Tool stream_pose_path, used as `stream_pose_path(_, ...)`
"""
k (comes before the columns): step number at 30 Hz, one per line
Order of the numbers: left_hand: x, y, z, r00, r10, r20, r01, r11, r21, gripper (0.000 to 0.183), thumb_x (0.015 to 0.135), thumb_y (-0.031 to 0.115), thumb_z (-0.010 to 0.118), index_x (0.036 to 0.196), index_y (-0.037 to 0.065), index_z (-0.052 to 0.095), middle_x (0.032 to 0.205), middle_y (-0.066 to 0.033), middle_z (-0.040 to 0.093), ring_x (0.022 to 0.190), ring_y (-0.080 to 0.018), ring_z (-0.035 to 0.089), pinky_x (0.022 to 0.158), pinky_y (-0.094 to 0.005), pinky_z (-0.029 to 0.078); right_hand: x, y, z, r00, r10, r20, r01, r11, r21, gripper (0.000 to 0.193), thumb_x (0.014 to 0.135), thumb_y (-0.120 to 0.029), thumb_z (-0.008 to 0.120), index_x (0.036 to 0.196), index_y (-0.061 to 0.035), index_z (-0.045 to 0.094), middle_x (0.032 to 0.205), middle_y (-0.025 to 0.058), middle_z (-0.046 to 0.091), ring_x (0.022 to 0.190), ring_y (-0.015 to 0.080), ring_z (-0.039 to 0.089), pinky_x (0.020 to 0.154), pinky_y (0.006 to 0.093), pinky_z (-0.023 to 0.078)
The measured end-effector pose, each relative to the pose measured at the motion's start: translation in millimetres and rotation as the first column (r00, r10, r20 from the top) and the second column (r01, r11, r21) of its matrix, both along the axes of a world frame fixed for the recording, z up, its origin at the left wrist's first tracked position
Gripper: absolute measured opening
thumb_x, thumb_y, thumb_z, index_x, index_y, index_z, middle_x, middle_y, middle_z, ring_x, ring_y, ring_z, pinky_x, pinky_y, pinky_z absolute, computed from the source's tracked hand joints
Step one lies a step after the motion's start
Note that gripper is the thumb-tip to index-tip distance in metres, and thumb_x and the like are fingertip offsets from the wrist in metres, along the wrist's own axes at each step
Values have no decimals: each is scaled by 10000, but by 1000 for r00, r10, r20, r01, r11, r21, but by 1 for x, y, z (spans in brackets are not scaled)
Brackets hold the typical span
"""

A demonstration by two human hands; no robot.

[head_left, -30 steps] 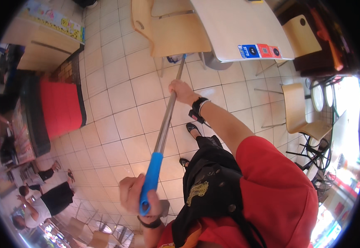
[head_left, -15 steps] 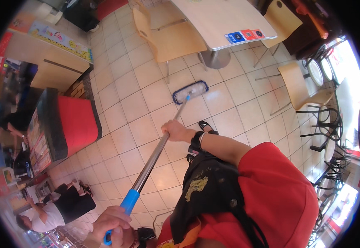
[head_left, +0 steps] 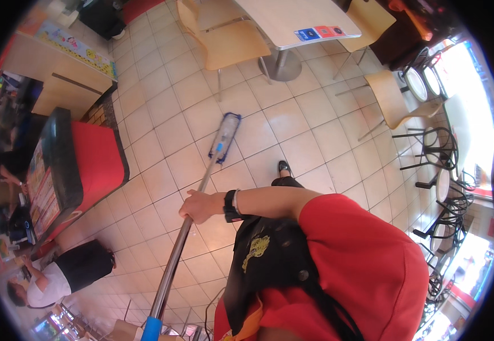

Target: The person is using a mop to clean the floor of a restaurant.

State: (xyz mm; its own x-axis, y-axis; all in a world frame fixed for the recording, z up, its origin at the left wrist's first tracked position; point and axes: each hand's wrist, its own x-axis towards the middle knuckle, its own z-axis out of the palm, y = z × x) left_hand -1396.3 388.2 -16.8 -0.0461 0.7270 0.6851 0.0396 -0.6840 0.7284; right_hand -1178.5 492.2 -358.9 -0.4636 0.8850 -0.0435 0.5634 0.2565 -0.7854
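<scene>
My right hand (head_left: 199, 206) is wrapped around the metal pole of a flat mop (head_left: 170, 271), about midway along the visible length. A dark watch and a light band circle that wrist. The mop head (head_left: 225, 138), a long pad with a dark blue fringe, lies on the tiled floor ahead, its long side running roughly away from me. A light blue joint links head and pole. At the bottom edge the pole's blue grip (head_left: 151, 328) runs out of the picture. My left hand is not in view.
A pale table (head_left: 301, 20) on a round metal base stands ahead, with wooden chairs (head_left: 233, 42) around it. To the left is a red and black counter (head_left: 96, 153); a person in a white top (head_left: 51, 284) stands beside it. Black-framed chairs (head_left: 440, 148) line the right.
The mop head has swung left and turned from crosswise to nearly lengthwise. My right hand moved left and nearer with the pole. My left hand, on the blue grip before, has left the view.
</scene>
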Motion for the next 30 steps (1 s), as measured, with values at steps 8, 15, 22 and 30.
stream_pose_path(8, 50, 16, -89, 945, 308, 109, -239, 879, -413, 249, 912, 167, 582, 1047, -42, 599, 661, -114, 557, 630, -268, 561, 672, -437, 509, 50, 4, -88, 973, -230, 1, 228, 967, -113, 73, 762, -128, 641, 781, -199, 638, 826, -2, 652, 967, 227, 610, 887, 496, 387)
stream_pose_path(15, 114, 30, -177, 972, 141, 185, 13, 761, -648, 243, 939, 170, 523, 1113, 1, 537, 695, -51, 544, 796, -241, 609, 939, -483, 459, 197, -52, -137, 875, -424, 234, 456, 885, -99, 64, 779, -171, 649, 843, -173, 653, 865, 31, 660, 986, 254, 616, 908, 533, 395)
stream_pose_path(22, 301, 26, -244, 814, -579, 50, 457, 583, -671, 159, 965, 96, 468, 994, 10, 599, 898, -110, 588, 949, -237, 574, 1084, -510, 373, 411, -136, -186, 463, -711, 530, 853, 521, -46, 132, 826, -131, 624, 952, -115, 659, 1092, 103, 596, 1168, 280, 528, 959, 630, 411)
stream_pose_path(30, 367, 58, -199, 352, -927, -133, 835, 375, -403, 47, 764, 37, 640, 757, -7, 627, 634, -93, 570, 673, -232, 580, 862, -492, 493, 458, -169, -160, 440, -782, 442, 885, 462, -64, 228, 785, -132, 660, 1013, -131, 664, 1120, 111, 598, 1186, 281, 524, 847, 528, 494)
